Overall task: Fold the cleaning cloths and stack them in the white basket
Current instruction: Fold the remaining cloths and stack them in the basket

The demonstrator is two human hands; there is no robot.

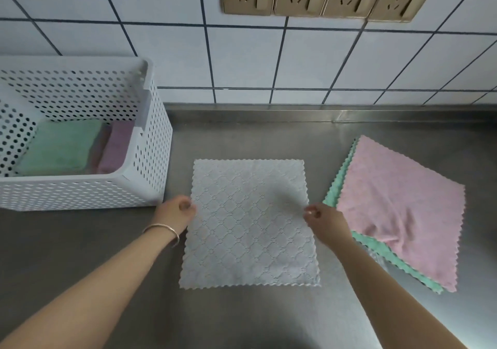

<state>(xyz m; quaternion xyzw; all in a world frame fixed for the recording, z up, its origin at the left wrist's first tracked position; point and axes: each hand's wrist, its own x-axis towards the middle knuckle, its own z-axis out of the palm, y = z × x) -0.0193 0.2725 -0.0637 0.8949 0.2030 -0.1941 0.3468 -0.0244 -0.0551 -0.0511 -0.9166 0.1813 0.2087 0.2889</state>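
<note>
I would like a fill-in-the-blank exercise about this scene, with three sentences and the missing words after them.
1. The cloth spread flat between the two hands is ____ in colour.
2. On top of the unfolded pile at the right lies a ____ cloth, with a green cloth under it.
3. The folded cloths lie inside the white ____.
The left hand and the right hand each pinch one side edge of the cloth.

Missing words: white; pink; basket

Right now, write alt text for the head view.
Both hands pinch a flat pale grey cloth at mid-edge, left hand, right hand, on a steel counter. A white basket at left holds folded cloths; a pink cloth covers a green one at right.
</note>
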